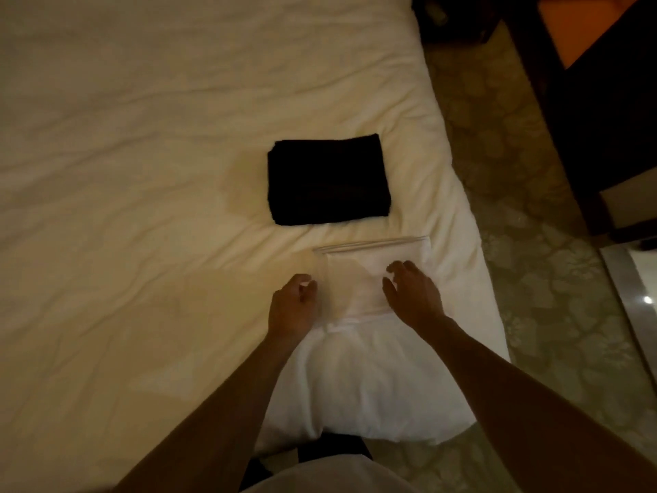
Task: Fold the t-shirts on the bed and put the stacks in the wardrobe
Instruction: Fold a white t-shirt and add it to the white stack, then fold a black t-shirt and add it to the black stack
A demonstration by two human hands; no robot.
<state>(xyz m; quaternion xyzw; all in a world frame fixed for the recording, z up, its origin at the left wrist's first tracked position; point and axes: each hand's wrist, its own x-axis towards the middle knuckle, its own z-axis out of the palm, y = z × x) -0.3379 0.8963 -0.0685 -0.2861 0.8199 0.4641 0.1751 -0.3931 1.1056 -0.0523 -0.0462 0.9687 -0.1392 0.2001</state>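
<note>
A folded white t-shirt (369, 268) lies flat near the bed's (142, 172) right edge, its long axis running left to right, with layered folded edges on the far side. Just beyond it, apart, sits a stack of black t-shirts (329, 179), a soft rectangle also wider than deep. The left hand (291, 307) is at the white shirt's left edge, fingers curled; it seems to pinch the cloth, though the dim light hides it. The right hand (412, 293) is over the shirt's right part, fingers loosely bent, holding nothing. The sheet is cream and wrinkled; the floor (533, 279) has a floral pattern.
</note>
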